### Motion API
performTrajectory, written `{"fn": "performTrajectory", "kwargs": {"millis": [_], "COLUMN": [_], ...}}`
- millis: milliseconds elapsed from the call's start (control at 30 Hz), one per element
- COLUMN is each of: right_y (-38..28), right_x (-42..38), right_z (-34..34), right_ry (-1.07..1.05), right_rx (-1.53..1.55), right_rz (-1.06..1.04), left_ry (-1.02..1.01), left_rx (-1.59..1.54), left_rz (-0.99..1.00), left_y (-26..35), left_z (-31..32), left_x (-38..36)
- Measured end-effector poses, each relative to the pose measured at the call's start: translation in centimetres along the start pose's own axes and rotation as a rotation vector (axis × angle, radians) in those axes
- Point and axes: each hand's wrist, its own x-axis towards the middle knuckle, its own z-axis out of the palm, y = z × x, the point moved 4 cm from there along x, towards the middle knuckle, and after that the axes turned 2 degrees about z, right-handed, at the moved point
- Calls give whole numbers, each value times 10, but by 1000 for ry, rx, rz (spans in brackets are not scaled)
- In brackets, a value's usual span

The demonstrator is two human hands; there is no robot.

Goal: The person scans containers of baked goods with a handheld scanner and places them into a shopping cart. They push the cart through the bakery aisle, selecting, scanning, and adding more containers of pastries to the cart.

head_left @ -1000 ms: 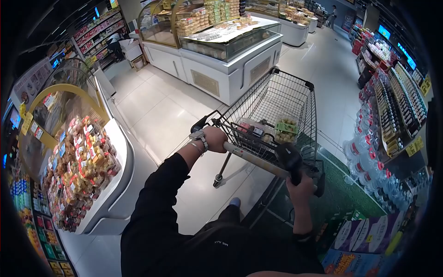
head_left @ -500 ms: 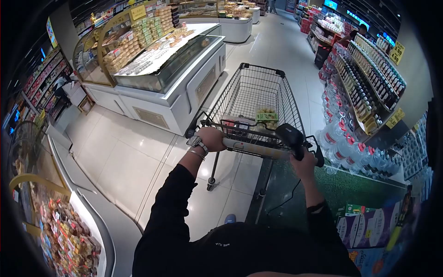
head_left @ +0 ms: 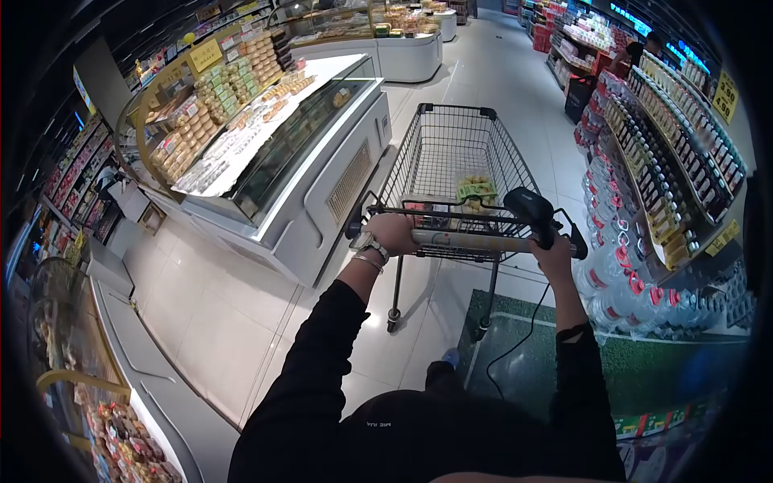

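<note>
A wire shopping cart [head_left: 451, 153] stands in front of me. My left hand [head_left: 391, 234] is wrapped round the left part of its handle [head_left: 467, 241], with a watch [head_left: 366, 244] on the wrist. At the handle's right end my right hand [head_left: 554, 259] is closed, just below a black device [head_left: 529, 207] with a dark cable [head_left: 515, 346] hanging down. Whether the fingers hold the handle, the device's grip or both is hard to tell. Inside the cart, a green-labelled pack [head_left: 477, 188] of yellowish items lies near the handle, beside a reddish pack [head_left: 416, 211].
A glass-sided display counter [head_left: 322, 177] with packaged food is on the left. Bottle shelves [head_left: 652, 153] and large water bottles [head_left: 628, 282] line the right. Packed food [head_left: 129, 439] fills a case at lower left. A person [head_left: 632, 55] is by the far right shelves. Tiled floor [head_left: 475, 76] runs ahead.
The cart and both hands sit slightly further right in view. The counter looms closer on the left, and the green floor patch has shifted down and right. Both hands keep their hold.
</note>
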Motion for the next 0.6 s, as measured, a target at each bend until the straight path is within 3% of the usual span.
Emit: {"fn": "performTrajectory", "kwargs": {"millis": [200,467,600], "right_y": [29,61,82], "right_x": [153,340,437], "right_z": [30,81,107], "right_ry": [-15,1,-7], "right_rx": [-26,6,120], "right_rz": [6,-68,7], "left_ry": [-75,-15,45], "left_rx": [25,-8,-12], "left_rz": [-68,-112,-91], "left_y": [-18,-53,-77], "left_z": [-15,-38,-41], "left_x": [143,319,412]}}
